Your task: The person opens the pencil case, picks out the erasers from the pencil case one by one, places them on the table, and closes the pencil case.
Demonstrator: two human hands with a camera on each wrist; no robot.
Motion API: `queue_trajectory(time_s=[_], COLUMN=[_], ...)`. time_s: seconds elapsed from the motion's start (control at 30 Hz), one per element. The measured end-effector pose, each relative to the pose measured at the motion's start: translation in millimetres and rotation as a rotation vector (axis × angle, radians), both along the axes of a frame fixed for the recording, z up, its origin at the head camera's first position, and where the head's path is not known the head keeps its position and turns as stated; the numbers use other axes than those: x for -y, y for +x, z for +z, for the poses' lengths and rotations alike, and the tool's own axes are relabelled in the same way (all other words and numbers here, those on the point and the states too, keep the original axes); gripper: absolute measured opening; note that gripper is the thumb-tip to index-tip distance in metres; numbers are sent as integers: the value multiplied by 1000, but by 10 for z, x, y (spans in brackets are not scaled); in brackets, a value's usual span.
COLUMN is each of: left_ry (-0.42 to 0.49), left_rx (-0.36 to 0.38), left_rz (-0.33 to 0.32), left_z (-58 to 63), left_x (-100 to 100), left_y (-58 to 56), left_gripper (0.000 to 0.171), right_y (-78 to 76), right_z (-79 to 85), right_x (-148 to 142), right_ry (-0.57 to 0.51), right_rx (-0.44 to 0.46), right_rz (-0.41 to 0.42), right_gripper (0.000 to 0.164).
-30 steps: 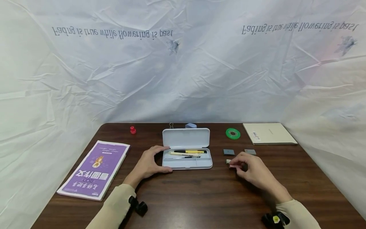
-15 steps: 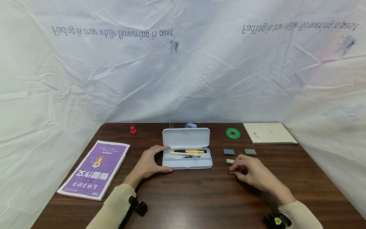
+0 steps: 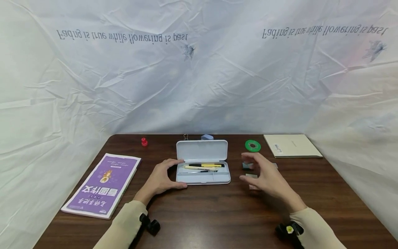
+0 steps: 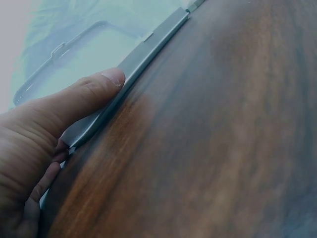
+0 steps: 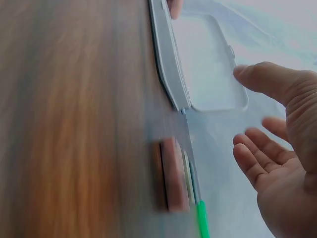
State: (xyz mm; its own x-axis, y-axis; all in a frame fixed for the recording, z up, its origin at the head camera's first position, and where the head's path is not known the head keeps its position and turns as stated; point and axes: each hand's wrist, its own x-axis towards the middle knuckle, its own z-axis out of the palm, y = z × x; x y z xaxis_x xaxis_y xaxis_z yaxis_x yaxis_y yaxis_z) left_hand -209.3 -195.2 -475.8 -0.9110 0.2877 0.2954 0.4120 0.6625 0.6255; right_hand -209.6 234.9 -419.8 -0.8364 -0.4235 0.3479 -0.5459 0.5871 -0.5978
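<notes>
A white pencil case point(image 3: 203, 178) stands with its lid point(image 3: 202, 150) raised, holding several pens point(image 3: 203, 166). My left hand point(image 3: 160, 178) grips its left end, thumb along the front wall and fingers at the back corner; the left wrist view shows the thumb point(image 4: 94, 89) on the front edge. My right hand point(image 3: 268, 176) hovers right of the case, thumb and fingers spread with nothing between them. Below it lie small rectangular blocks: a pink one point(image 5: 173, 173), a pale one point(image 3: 252, 176) and a blue-grey one point(image 3: 246, 166), partly covered by the hand in the head view.
A purple book point(image 3: 104, 185) lies at the left, a cream notebook point(image 3: 293, 145) at the back right. Along the back are a red cap-like piece point(image 3: 144, 141), a binder clip point(image 3: 186, 137), a blue object point(image 3: 207, 137) and a green ring-shaped roll point(image 3: 253, 146).
My right hand has let go of the pink block, leaving it on the table in front of the pale one, then risen and spread its fingers. The left hand stays put.
</notes>
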Motion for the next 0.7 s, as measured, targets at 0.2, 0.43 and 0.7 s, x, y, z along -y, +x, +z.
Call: queue_trajectory(time_s=[0.2, 0.43, 0.7], left_ry=[37, 222, 228], left_rx=[10, 34, 21], left_rz=[29, 13, -12], left_z=[1, -16, -28], left_x=[3, -23, 0], left_y=[6, -20, -33], left_gripper=[93, 120, 151], right_y=[-140, -221, -242], right_z=[-57, -139, -201], right_x=[270, 513, 599], right_ry=[-96, -105, -61], right_rx=[112, 180, 191], right_rz=[40, 121, 133], right_gripper=[117, 141, 150])
